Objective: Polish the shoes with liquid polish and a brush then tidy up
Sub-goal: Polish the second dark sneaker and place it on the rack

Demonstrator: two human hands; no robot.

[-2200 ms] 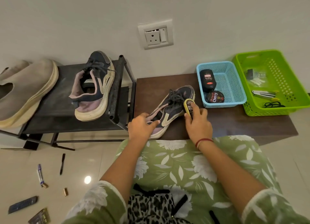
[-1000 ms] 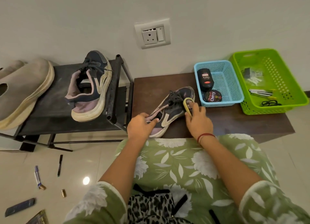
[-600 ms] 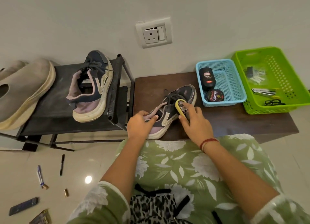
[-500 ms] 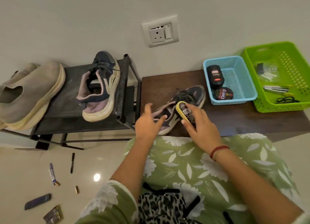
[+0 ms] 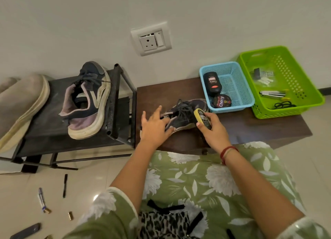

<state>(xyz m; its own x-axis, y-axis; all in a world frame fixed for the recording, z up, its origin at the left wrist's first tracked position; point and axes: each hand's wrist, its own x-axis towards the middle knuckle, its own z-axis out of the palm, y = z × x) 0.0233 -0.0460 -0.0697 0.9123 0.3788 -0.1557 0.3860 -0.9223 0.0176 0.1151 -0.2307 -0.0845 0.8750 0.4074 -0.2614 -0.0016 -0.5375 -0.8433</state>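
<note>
Polish applicator (image 5: pixel 202 119) gripped by right hand (image 5: pixel 214 132), held against shoe (image 5: pixel 185 114) (table's (image 5: pixel 254 131) front edge); left hand (image 5: pixel 153 129) spread open over heel.

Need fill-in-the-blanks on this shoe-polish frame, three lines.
The right hand grips a bottle tipped with a ___ sponge.
The Cherry tin lies in the ___ basket.
One dark shoe sits on the table; its mate sits on the black ___.
Missing: yellow; blue; rack.

Single head view, looking forward-down, close over lap, low table (image 5: pixel 250 126), wall.
</note>
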